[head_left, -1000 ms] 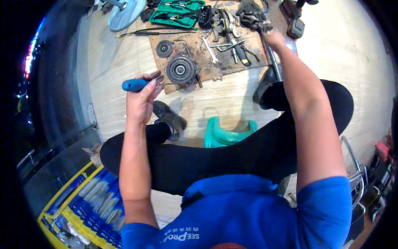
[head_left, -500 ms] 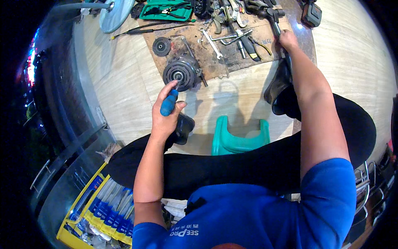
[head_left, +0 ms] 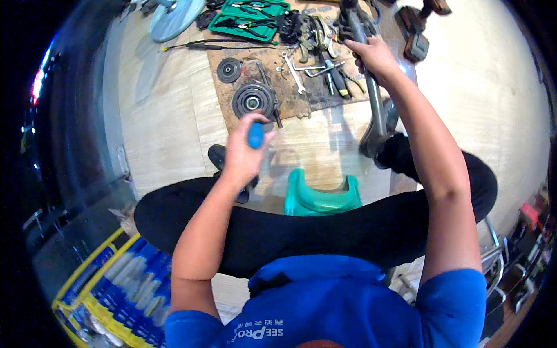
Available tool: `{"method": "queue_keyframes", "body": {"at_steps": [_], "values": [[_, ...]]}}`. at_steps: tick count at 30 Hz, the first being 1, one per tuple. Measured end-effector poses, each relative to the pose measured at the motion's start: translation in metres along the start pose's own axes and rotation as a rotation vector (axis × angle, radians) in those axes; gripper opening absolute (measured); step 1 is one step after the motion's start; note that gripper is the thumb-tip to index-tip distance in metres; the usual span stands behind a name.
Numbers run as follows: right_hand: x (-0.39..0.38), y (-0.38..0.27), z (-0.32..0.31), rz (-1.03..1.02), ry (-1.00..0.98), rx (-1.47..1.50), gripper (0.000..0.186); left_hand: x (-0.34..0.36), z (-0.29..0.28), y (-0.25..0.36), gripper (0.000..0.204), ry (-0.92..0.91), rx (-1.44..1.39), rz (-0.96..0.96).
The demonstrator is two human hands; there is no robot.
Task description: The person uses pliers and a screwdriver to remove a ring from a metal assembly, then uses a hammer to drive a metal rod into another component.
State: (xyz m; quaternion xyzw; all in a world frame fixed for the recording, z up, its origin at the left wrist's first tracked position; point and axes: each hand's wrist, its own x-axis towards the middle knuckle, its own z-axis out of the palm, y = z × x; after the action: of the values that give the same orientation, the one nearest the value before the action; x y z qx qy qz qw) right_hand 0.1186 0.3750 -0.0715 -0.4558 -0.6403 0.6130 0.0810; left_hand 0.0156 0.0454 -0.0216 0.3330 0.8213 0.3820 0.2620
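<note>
My left hand (head_left: 246, 148) is closed around the blue handle of a screwdriver-like tool (head_left: 255, 135), at the near edge of a grooved pulley (head_left: 253, 102) on a metal body. The tool's tip is hidden or blurred. Farther to the right, my right hand (head_left: 376, 60) grips the long metal shaft of a hammer (head_left: 375, 107). Its head is at the top edge of the picture, partly cut off, and the shaft's near end is above my right foot. A smaller round disc (head_left: 229, 70) lies just beyond the pulley.
A stained cardboard sheet (head_left: 223, 101) carries a wrench (head_left: 295, 74), pliers (head_left: 355, 81) and other tools. Beyond are green tool cases (head_left: 243, 26); at right, a cordless power tool (head_left: 415, 40). A green plastic stool (head_left: 322, 200) stands between my legs. Yellow-edged rack (head_left: 93, 272) at left.
My right hand has raised the hammer and moved left with it. My left hand stays by the pulley with the blue-handled tool, now held more upright. The whole view has shifted slightly.
</note>
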Motion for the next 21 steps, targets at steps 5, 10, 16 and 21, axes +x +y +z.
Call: {"method": "queue_keyframes", "body": {"at_steps": [5, 10, 16, 21], "values": [[-0.113, -0.09, -0.006, -0.364, -0.094, 0.034, 0.025, -0.022, 0.039, -0.003, 0.03, 0.023, 0.107, 0.206], [-0.192, -0.135, 0.004, -0.487, 0.072, -0.128, 0.02, -0.016, 0.054, 0.006, 0.033, 0.109, 0.061, 0.057], [-0.208, -0.102, 0.05, -0.34, -0.199, -0.131, 0.038, -0.003, 0.06, -0.011, 0.037, 0.177, 0.011, 0.054], [-0.211, -0.067, 0.059, -0.261, -0.164, -0.177, 0.045, 0.002, 0.051, -0.02, 0.037, 0.193, -0.074, 0.025]]}}
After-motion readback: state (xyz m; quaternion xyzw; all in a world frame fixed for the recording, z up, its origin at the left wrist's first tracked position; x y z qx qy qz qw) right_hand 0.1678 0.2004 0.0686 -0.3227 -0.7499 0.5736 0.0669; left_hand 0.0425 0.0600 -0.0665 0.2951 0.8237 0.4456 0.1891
